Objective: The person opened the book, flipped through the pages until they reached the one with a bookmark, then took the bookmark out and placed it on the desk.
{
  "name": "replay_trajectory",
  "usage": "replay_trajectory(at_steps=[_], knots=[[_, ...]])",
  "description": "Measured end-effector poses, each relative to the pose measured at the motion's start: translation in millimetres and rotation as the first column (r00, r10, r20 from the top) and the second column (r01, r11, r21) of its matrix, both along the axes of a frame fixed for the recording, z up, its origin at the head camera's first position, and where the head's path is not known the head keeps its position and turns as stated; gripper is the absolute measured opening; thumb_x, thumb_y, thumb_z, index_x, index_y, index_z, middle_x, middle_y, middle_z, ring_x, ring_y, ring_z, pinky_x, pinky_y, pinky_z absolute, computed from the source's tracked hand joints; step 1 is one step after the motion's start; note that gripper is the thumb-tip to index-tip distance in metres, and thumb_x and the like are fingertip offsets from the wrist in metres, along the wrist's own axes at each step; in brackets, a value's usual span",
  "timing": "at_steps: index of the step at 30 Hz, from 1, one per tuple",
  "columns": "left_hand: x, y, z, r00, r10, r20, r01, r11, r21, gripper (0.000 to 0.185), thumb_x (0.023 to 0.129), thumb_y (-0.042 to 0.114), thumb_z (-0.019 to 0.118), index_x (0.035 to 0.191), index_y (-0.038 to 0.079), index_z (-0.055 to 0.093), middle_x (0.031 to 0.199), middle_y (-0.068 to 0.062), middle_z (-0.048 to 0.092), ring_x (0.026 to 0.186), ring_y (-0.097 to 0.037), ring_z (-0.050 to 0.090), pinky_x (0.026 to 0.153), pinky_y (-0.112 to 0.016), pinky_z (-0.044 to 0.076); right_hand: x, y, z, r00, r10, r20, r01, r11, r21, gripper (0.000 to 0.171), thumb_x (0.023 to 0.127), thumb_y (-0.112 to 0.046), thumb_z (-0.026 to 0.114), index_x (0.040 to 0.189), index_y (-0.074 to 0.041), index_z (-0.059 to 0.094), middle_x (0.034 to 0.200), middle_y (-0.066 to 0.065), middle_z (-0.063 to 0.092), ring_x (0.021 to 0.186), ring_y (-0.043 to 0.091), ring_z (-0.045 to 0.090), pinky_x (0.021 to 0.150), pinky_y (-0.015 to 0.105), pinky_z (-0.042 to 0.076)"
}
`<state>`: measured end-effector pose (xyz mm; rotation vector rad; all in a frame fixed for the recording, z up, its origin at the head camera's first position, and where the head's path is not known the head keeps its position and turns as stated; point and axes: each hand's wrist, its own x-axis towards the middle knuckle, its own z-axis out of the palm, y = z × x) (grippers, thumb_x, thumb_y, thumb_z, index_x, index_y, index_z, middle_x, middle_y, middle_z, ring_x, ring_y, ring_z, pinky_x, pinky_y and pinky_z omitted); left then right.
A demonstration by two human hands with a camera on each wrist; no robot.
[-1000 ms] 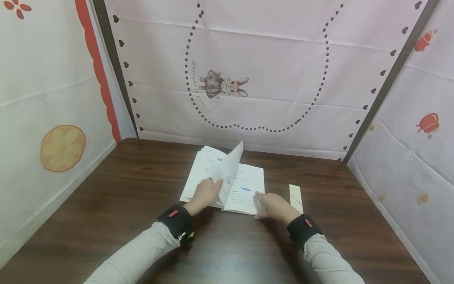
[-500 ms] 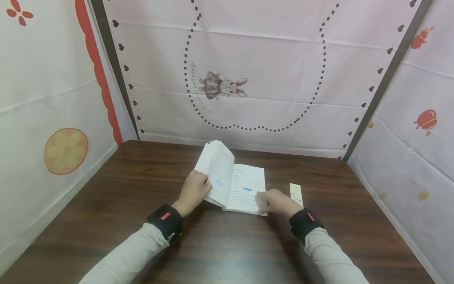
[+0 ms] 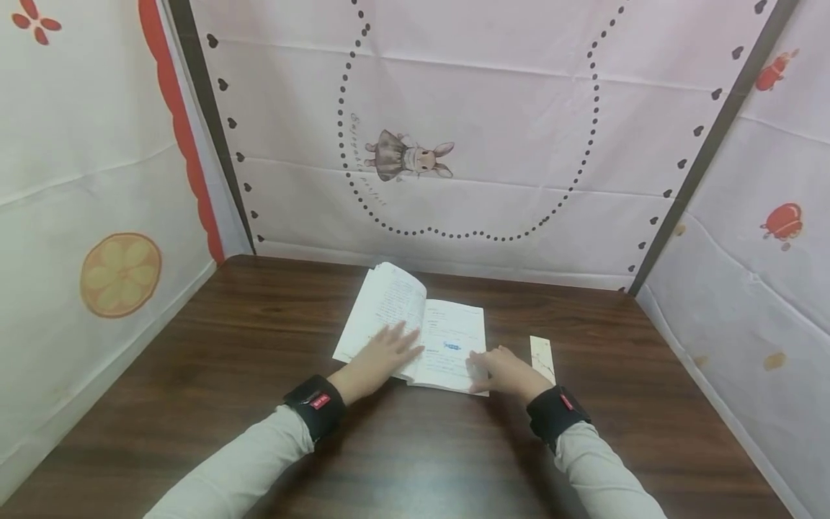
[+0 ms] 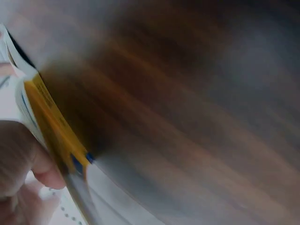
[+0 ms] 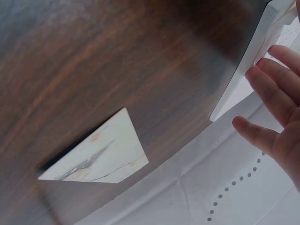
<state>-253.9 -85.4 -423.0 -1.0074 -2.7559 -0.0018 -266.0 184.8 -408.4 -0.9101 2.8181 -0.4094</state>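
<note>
An open book (image 3: 449, 324) with printed pages and small blue pictures lies toward the back of the table. Across its left page my left hand (image 3: 379, 359) rests with fingers spread, their tips near the gutter. The left wrist view catches the book's yellow spine (image 4: 58, 119) beside that hand (image 4: 21, 157). My right hand (image 3: 509, 373) rests at the lower right corner of the right page. Seen from the right wrist, its fingers (image 5: 274, 91) are extended and apart along the book's edge. A pale bookmark (image 3: 542, 357) with a branch design lies just right of this hand.
The dark wooden table (image 3: 415, 461) runs back to a pink-white cloth wall (image 3: 506, 144) with a rabbit print. White patterned cloths, one on the left (image 3: 52, 180) and one on the right (image 3: 726, 288), close in both sides.
My left hand turned a bunch of pages over to the left, then moved from the book's left edge onto the left page, fingers spreading. My right hand stayed at the right page's corner.
</note>
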Motion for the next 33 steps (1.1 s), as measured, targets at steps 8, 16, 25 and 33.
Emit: replay_trajectory(at_steps=[8,16,25,33], knots=[[2.1,5,5.5,0.979,0.154,0.137,-0.156,0.988,0.008,0.034,0.093,0.01,0.055,0.126,0.01,0.06,0.13,-0.013,0.058,0.125,-0.03,0.051,0.103,-0.049,0.04,-2.8,-5,-4.0,0.998,0.055,-0.017,-0.055,0.998,-0.008,0.042,0.085,-0.024,0.07,0.12,-0.001,0.063,0.124,0.016,0.062,0.106,0.027,0.064,0.089,0.039,0.051],[-2.6,13,-3.0,0.947,0.209,0.245,-0.226,0.973,0.042,0.054,0.092,0.041,0.055,0.137,0.011,0.049,0.133,-0.019,0.053,0.123,-0.038,0.051,0.099,-0.05,0.044,1.1,-12,-2.7,0.999,-0.025,0.036,0.023,0.998,0.051,0.048,0.084,-0.009,0.068,0.128,0.0,0.054,0.106,0.017,0.068,0.071,0.016,0.053,0.066,0.03,0.045],[-6.6,28,-1.4,0.937,0.216,0.274,-0.234,0.972,0.034,0.079,0.082,0.058,0.061,0.139,0.007,0.045,0.139,-0.018,0.049,0.126,-0.038,0.048,0.101,-0.049,0.042,-4.3,-11,-4.2,0.976,-0.016,-0.215,0.051,0.986,0.157,0.023,0.084,-0.003,0.064,0.106,-0.008,0.07,0.096,0.008,0.073,0.069,0.014,0.061,0.072,0.031,0.05],[-4.3,35,1.6,0.945,0.21,0.252,-0.232,0.971,0.061,0.089,0.071,0.064,0.069,0.135,0.005,0.049,0.132,-0.016,0.053,0.113,-0.038,0.054,0.092,-0.049,0.047,-4.9,-17,-3.9,0.849,-0.02,-0.527,0.036,0.999,0.02,0.017,0.074,-0.003,0.076,0.089,-0.009,0.071,0.088,0.003,0.074,0.085,0.017,0.068,0.083,0.038,0.05]])
